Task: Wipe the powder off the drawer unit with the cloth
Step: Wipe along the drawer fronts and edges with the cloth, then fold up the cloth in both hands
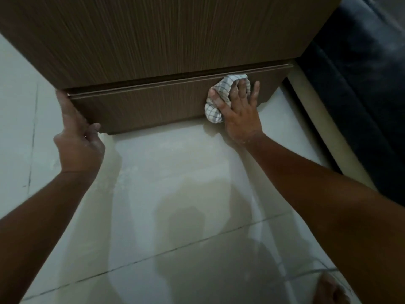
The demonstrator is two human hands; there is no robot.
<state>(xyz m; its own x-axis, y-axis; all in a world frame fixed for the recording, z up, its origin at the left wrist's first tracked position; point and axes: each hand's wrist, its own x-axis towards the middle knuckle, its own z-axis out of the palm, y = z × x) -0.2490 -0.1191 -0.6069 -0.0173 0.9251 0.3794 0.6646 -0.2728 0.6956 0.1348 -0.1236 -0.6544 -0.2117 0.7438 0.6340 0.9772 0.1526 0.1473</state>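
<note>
A brown wood-grain drawer unit (142, 51) fills the upper half of the head view, seen from above, with its drawer front (149, 106) facing me. My right hand (238, 113) presses a bunched white checked cloth (221, 93) flat against the right part of that front, fingers spread over it. My left hand (76, 137) grips the unit's front left corner, thumb on the drawer front's lower edge. White powder marks show on both hands.
Pale tiled floor (175, 205) with dusty white smears lies below the unit. A dark padded piece of furniture (361, 84) stands close on the right. A bare foot (333, 290) shows at the bottom right.
</note>
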